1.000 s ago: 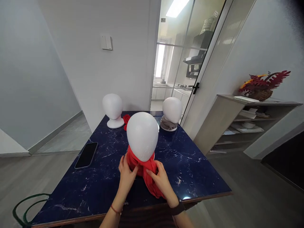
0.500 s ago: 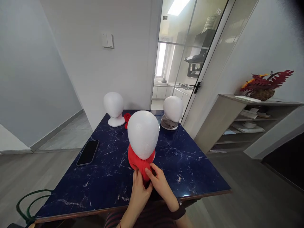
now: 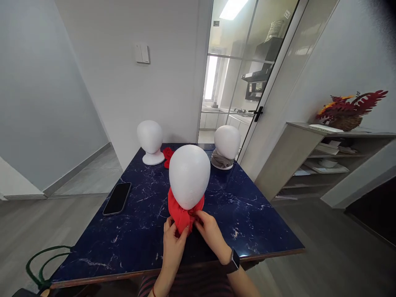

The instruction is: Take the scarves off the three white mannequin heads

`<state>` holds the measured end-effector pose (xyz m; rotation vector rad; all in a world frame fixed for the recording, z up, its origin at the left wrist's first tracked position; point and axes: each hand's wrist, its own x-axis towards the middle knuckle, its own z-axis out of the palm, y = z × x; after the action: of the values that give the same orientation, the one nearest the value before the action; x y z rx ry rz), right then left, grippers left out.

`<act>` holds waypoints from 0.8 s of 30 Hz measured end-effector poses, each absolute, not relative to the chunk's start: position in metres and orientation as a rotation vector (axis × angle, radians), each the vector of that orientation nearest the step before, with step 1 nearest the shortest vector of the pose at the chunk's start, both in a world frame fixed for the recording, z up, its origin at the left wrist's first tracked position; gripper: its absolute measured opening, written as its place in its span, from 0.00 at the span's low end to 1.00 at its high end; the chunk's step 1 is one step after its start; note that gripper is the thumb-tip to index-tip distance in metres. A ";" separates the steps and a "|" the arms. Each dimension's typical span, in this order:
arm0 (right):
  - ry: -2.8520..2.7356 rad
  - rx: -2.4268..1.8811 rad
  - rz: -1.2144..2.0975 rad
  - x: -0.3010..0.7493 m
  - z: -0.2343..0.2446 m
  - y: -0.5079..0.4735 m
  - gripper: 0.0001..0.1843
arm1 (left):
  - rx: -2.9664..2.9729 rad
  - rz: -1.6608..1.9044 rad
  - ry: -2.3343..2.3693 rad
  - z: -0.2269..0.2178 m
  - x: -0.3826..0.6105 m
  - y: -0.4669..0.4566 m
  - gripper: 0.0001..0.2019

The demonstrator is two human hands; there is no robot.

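A white foam mannequin head (image 3: 189,175) stands upright near the front of the table, facing me. Around its neck lies a red scarf (image 3: 179,216), bunched into folds below the chin. My left hand (image 3: 173,239) pinches the front folds of the scarf between thumb and fingers. On the other side, my right hand (image 3: 210,231) grips the scarf just right of the middle, its fingertips partly hidden in the cloth. A smartwatch (image 3: 234,262) is on my right wrist.
On the dark blue marbled table (image 3: 139,239) lies a phone (image 3: 117,198) at left. Behind stand a bare foam head (image 3: 149,137), a red cloth (image 3: 167,154) and another foam head (image 3: 227,141) wearing a grey scarf (image 3: 222,160). Green cord handles (image 3: 34,264) stick up at the front-left corner.
My left hand has moved slightly left, away from my right hand, with the red scarf's front folds. My right hand has turned a little, and the folds under the chin have shifted.
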<state>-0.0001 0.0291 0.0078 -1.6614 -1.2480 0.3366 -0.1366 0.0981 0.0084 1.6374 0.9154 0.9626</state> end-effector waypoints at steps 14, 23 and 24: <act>-0.341 -1.293 0.673 0.095 -0.003 0.035 0.17 | 1.318 1.050 1.140 -0.001 -0.168 0.142 0.17; -0.351 -1.141 0.812 0.125 0.012 0.045 0.20 | 1.207 1.150 1.141 0.006 -0.189 0.179 0.25; -0.352 -1.157 0.790 0.127 0.014 0.046 0.19 | 1.198 1.131 1.119 0.007 -0.191 0.183 0.28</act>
<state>0.1273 0.0465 0.0136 -1.1570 -0.3520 0.7903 -0.1912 0.1825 0.0069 1.1978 1.1187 1.1312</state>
